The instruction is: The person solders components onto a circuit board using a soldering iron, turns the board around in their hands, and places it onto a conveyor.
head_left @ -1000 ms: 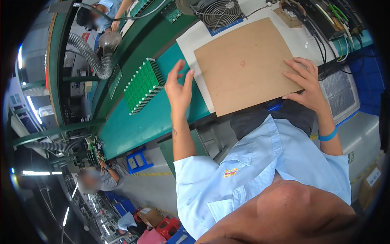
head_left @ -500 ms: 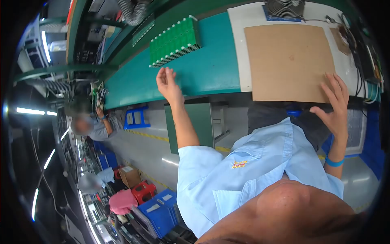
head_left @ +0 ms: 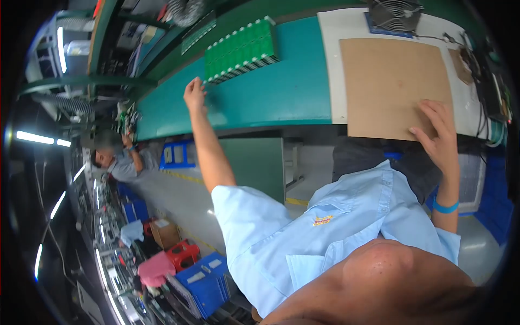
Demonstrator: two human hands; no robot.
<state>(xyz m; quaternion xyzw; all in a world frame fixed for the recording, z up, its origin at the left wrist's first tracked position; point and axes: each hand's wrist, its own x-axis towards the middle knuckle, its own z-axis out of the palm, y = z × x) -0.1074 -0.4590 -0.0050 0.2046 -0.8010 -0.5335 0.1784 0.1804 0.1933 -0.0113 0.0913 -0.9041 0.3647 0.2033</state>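
My left hand (head_left: 195, 96) is raised above the teal bench mat (head_left: 292, 81), just off the near left corner of a green block (head_left: 241, 50). Its fingers are curled together; whether anything small is between them I cannot make out. The block has rounded green segments, white bits along its edges and a black-and-white striped side. My right hand (head_left: 440, 130) is at the near right part of a brown cardboard sheet (head_left: 398, 81), with its fingers apart and slightly bent. Nothing shows in it. The sheet lies on a white surface (head_left: 337, 65).
A fan (head_left: 395, 15) with a cable stands behind the cardboard. Cables and dark equipment (head_left: 487, 92) line the right end. A green-topped table (head_left: 249, 162) is below the bench edge. Further left, a person (head_left: 122, 162) works at the bench, near a blue stool (head_left: 177, 156).
My left hand has moved left along the block's near side, and its arm is stretched further out. My right hand has shifted slightly left over the cardboard. The whole view has tilted a little.
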